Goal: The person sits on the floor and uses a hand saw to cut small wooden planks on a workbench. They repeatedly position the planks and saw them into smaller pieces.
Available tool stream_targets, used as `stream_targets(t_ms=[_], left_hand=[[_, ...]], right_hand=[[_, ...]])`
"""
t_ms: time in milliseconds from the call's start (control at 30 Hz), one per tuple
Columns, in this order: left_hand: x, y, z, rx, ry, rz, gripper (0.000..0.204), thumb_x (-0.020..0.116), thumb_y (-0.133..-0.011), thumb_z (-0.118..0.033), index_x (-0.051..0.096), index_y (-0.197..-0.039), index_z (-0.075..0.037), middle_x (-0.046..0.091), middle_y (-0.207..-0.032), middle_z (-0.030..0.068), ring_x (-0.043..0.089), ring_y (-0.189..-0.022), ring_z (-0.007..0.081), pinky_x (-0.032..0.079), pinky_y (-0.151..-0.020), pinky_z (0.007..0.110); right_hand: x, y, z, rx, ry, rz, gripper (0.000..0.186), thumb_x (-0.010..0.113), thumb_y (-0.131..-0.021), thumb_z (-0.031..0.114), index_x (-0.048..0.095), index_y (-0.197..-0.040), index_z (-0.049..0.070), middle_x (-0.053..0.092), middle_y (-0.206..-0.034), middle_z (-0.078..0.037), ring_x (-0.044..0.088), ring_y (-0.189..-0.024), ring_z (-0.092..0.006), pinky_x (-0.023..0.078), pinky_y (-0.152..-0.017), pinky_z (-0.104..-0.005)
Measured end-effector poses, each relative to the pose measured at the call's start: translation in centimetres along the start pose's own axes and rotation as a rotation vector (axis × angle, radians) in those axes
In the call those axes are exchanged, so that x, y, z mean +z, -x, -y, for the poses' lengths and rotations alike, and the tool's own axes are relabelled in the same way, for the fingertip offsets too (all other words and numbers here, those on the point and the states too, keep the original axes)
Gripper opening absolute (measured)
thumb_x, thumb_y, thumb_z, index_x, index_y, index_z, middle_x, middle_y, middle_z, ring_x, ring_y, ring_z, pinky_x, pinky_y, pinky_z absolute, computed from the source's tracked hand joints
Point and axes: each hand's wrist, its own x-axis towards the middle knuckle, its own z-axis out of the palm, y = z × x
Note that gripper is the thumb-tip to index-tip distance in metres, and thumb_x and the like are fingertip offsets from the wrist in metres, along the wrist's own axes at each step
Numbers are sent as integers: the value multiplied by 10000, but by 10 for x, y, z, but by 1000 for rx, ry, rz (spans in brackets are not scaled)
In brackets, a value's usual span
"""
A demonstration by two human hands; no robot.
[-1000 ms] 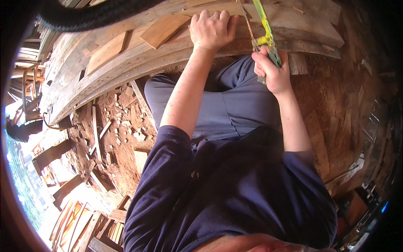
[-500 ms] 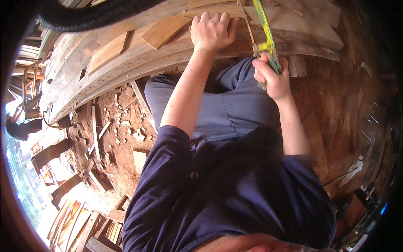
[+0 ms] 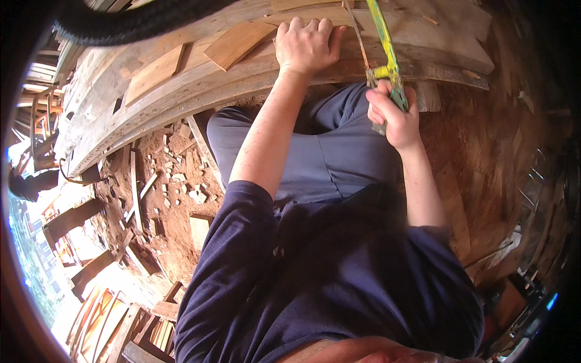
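My right hand (image 3: 396, 118) is wrapped round the handle of a bow saw (image 3: 386, 45) with a yellow-green frame. Its thin blade (image 3: 362, 45) runs up to the left of the frame, over the thick timber workbench (image 3: 436, 51); the saw's far end is cut off by the top edge. To the left of the blade, my left hand (image 3: 307, 47) bears down on the bench top, fingers curled under and thumb toward the blade. Whatever lies beneath those fingers is mostly hidden. A flat wooden board (image 3: 238, 45) lies just left of that hand.
Another board (image 3: 156, 74) rests farther left on the bench. Small wood offcuts (image 3: 180, 177) and thin strips (image 3: 135, 190) litter the dirt floor. Stacked lumber (image 3: 100, 327) stands at the lower left. A dark ribbed cable or hose (image 3: 139, 27) crosses the upper left.
My right hand and the saw have shifted very slightly toward me. My left hand stays in place on the bench.
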Motion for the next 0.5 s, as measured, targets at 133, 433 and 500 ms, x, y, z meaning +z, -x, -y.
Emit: stream_targets(t_ms=[133, 433, 500], left_hand=[[0, 2, 1, 3, 2, 17, 409, 668, -957, -490, 651, -703, -171, 703, -681, 15, 636, -648, 265, 459, -624, 446], [-2, -1, 0, 10, -10, 20, 404, 661, -956, -498, 672, -724, -167, 711, -684, 16, 656, -667, 262, 481, -634, 448], [0, 0, 0, 3, 2, 27, 405, 664, -953, -496, 666, -718, -166, 712, -685, 16, 655, -665, 258, 476, -629, 441]], right_hand=[[-3, 11, 3, -71, 148, -22, 362, 697, -992, 119, 494, -693, 127, 444, -575, 80, 370, -502, -20, 242, -463, -251], [5, -15, -1, 24, 42, -47, 374, 674, -976, 48, 449, -688, 126, 426, -609, 44, 390, -522, -60, 318, -511, -266], [6, -6, -6, -12, 81, -28, 350, 708, -966, 92, 486, -697, 126, 445, -611, 70, 394, -516, -35, 287, -484, -252]])
